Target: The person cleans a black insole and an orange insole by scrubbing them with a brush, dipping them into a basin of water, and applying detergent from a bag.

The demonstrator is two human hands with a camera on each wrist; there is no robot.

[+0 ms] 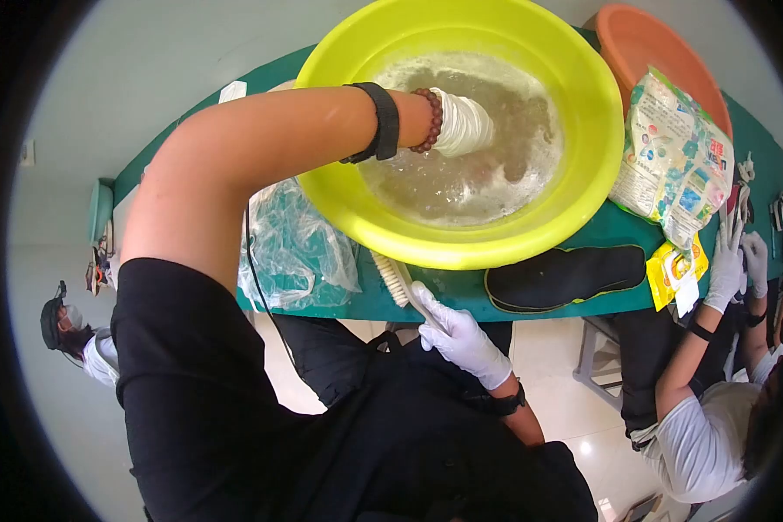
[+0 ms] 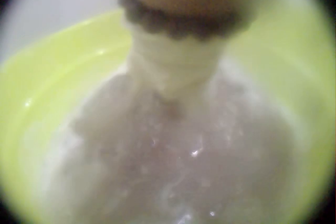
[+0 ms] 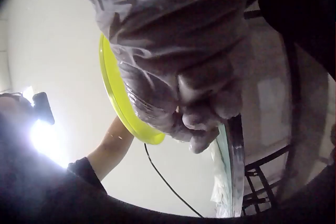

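Note:
My left hand (image 1: 463, 124), in a white glove with a beaded bracelet above its cuff, reaches down into cloudy, foamy water (image 1: 518, 174). Its fingers are hidden under the surface; in the left wrist view only the glove cuff (image 2: 173, 61) shows. The water fills a large yellow-green basin (image 1: 598, 113) on the table. Below the basin's near rim, my right hand (image 1: 467, 339), also gloved, grips the handle of a scrub brush (image 1: 393, 278) with pale bristles. From the right wrist, its curled fingers (image 3: 199, 113) show, with the brush hidden behind them.
A dark, elongated shoe-like item (image 1: 565, 277) lies at the green table's near edge. To the right are a detergent bag (image 1: 674, 157), a yellow packet (image 1: 670, 271) and an orange basin (image 1: 657, 39). Clear plastic (image 1: 300, 248) lies left. Another person's gloved hand (image 1: 726, 270) is at far right.

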